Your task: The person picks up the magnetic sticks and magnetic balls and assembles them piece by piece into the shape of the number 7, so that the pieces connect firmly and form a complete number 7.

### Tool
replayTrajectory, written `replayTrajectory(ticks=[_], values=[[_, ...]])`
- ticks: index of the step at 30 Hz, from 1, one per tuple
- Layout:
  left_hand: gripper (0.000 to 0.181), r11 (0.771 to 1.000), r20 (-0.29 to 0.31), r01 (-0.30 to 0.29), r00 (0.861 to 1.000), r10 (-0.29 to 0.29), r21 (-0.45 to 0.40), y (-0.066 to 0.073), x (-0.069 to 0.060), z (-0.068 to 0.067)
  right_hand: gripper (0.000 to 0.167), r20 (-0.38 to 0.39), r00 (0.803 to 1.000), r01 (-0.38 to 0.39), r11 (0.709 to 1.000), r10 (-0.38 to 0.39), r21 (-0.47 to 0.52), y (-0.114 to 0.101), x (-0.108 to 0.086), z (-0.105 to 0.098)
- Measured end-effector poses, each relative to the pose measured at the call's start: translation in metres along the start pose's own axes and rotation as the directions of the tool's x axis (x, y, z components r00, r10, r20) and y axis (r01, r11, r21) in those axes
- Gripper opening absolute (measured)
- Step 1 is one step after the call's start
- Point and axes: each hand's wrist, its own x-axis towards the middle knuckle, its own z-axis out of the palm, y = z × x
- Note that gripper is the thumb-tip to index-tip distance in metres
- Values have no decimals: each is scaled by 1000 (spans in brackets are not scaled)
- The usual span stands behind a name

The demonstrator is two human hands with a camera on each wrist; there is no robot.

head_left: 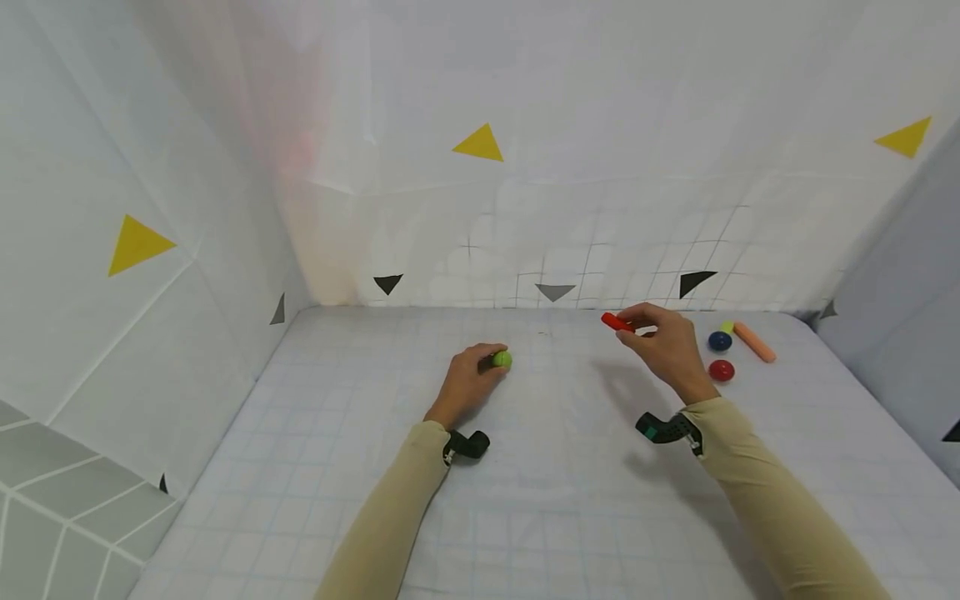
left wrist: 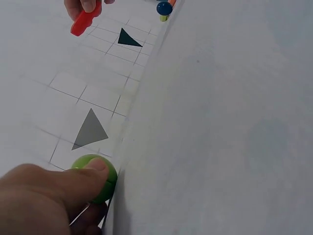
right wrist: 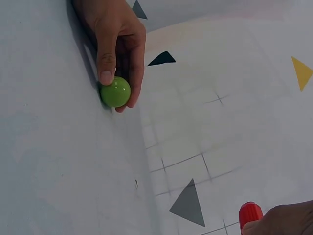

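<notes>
My left hand (head_left: 467, 385) pinches a shiny green ball (right wrist: 116, 92) between thumb and fingers, low at the tabletop. A thin seam line shows on the ball in the left wrist view. To the right, my right hand (head_left: 666, 343) is raised above the table, its shadow falling on the cloth. It grips a red elongated plastic piece (head_left: 617, 322) by one end, and the other end points left. In the left wrist view this red piece (left wrist: 84, 22) has a wavy edge; its exact kind is unclear. Only its rounded end shows in the right wrist view.
Right of my right hand lie a dark blue ball (head_left: 720, 341), a red ball (head_left: 722, 370), an orange stick (head_left: 754, 342) and a partly hidden yellow-green thing (head_left: 727, 327). White sheeting with triangles and grid lines forms the back wall (head_left: 630, 200) and sides around the white-covered table (head_left: 540, 517).
</notes>
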Motion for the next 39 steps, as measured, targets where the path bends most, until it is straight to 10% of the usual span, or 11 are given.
replayTrajectory(ticks=[39], values=[[40, 995, -29, 73, 997, -75, -75, 2, 2, 0, 20, 132, 990, 29, 995, -42, 95, -19, 10, 60]])
